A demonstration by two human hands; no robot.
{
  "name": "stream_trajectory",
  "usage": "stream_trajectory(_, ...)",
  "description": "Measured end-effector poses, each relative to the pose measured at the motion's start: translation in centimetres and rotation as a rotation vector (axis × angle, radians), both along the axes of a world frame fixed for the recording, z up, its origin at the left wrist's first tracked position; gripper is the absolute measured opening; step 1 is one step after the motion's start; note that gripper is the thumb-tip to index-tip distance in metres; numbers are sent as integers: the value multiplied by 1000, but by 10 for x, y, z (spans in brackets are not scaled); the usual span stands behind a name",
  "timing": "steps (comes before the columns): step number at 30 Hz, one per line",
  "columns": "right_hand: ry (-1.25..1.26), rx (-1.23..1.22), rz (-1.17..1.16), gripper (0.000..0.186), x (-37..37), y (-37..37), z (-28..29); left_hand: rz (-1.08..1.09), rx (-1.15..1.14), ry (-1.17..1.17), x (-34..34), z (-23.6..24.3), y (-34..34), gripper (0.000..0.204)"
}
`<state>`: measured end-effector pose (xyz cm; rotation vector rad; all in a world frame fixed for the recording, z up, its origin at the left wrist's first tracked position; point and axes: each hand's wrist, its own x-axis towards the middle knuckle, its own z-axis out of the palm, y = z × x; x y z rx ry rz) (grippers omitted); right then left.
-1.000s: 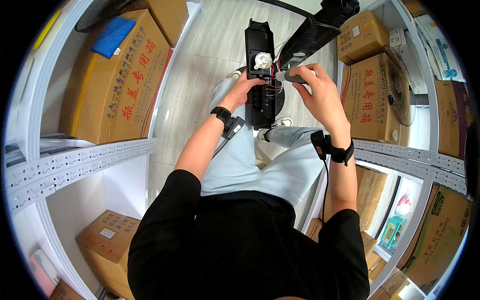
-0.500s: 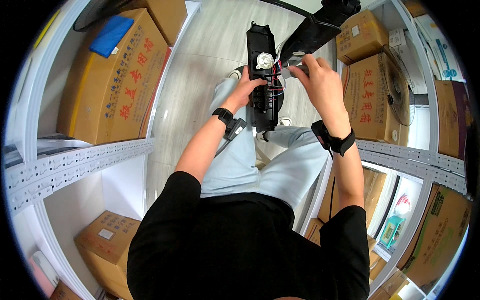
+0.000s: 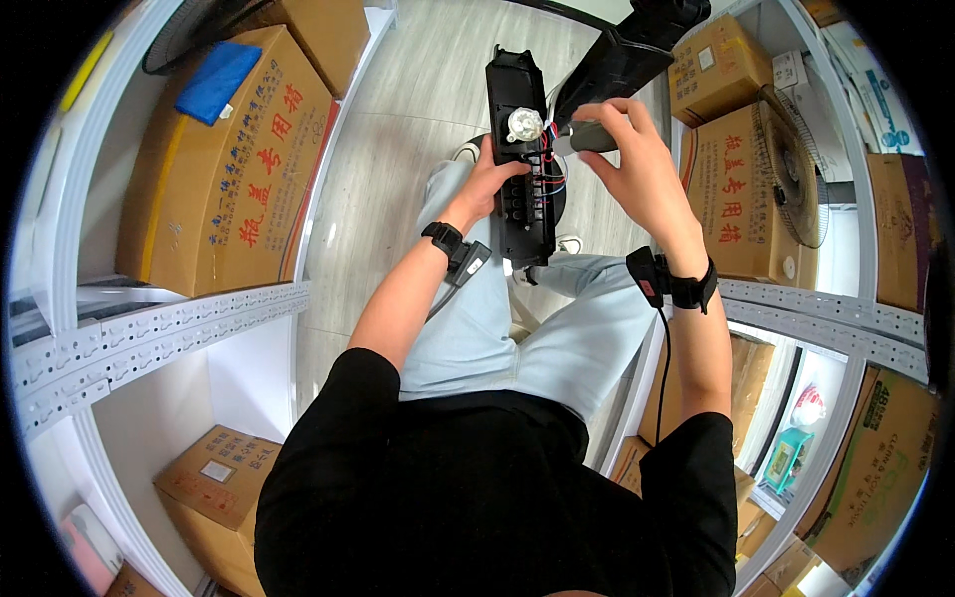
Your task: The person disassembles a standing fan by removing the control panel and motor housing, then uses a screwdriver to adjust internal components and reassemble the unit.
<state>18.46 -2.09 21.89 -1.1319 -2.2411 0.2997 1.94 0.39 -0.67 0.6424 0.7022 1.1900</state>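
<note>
In front of my legs is a long black plastic housing (image 3: 527, 224), standing roughly lengthwise away from me. A round clear part (image 3: 524, 124) sits on its upper half, and thin red, blue and black wires (image 3: 549, 164) run along its right side. My left hand (image 3: 484, 187) grips the housing's left edge, thumb over its face. To the right of the wires, my right hand (image 3: 637, 164) holds a grey cylindrical piece (image 3: 591, 137) between thumb and fingers. The cylinder's paler end points at the wires; whether it touches them I cannot tell.
A larger black appliance body (image 3: 622, 65) leans beyond the housing. Shelves with cardboard boxes (image 3: 224, 169) flank both sides, bordered by perforated metal beams (image 3: 169, 328). A round fan grille (image 3: 791, 174) rests at the right. A blue folded cloth (image 3: 219, 82) lies on a left box.
My right hand has shifted slightly, its fingers now spread further around the grey cylinder, which shows more plainly. My left hand keeps its hold on the housing.
</note>
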Motion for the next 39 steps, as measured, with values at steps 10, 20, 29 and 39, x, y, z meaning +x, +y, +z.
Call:
stream_trajectory(10,-120,34,-32,20,3,9,-1,11,37,105,-1,3,-2,65)
stream_trajectory(20,-281,-21,-146,27,-2,5,1,44,165,248,-3,3,-3,96)
stream_trajectory(29,-215,-22,-55,29,-7,4,0,64,354,439,-6,10,-3,117)
stream_trajectory(39,-231,19,-112,22,-5,4,-2,78,387,429,-10,22,-7,110)
